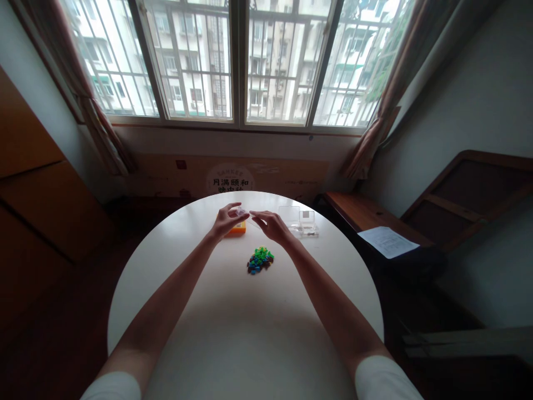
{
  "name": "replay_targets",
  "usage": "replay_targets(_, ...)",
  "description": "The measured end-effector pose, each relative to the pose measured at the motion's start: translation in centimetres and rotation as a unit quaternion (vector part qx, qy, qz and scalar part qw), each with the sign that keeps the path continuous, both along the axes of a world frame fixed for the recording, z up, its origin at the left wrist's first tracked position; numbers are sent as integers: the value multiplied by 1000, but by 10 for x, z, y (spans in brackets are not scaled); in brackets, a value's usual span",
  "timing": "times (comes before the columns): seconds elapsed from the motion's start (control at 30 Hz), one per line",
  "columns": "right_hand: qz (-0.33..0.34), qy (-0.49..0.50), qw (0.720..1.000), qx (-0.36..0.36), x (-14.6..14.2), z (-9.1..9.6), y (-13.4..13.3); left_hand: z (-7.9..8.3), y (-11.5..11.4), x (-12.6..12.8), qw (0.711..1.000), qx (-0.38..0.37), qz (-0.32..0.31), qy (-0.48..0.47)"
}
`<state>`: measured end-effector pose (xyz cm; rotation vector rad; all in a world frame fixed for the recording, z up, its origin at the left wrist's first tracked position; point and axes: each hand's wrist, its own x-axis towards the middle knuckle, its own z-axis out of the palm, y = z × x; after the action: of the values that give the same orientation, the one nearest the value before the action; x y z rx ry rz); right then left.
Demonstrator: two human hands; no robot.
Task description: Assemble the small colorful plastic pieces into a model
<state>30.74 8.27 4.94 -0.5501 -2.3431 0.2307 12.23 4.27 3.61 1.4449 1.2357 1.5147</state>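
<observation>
Over the far part of the white round table point(200, 333), my left hand point(226, 220) grips a small clear plastic piece point(241, 211) between thumb and fingers. My right hand point(271, 224) comes in from the other side, its fingertips pinched together at that piece's right edge. Whether something else is in the right fingers is too small to tell. Below and behind the left hand lies an orange box point(236, 229), partly hidden by it. Nearer to me sits a pile of small toy bricks point(260, 260), green on top with blue and dark ones at its lower edge.
Clear plastic cases point(308, 229) stand open right of my right hand, with small things inside. Past the table's right edge, a paper sheet point(388, 242) lies by a wooden bench point(358, 208). A printed cardboard panel point(166, 172) leans under the barred window point(275, 66).
</observation>
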Motion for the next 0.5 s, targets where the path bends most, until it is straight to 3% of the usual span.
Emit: replay_targets(0.5,-78,-126,989,19,2,-2,-4,-8,2,7,998,-48,-4,-50)
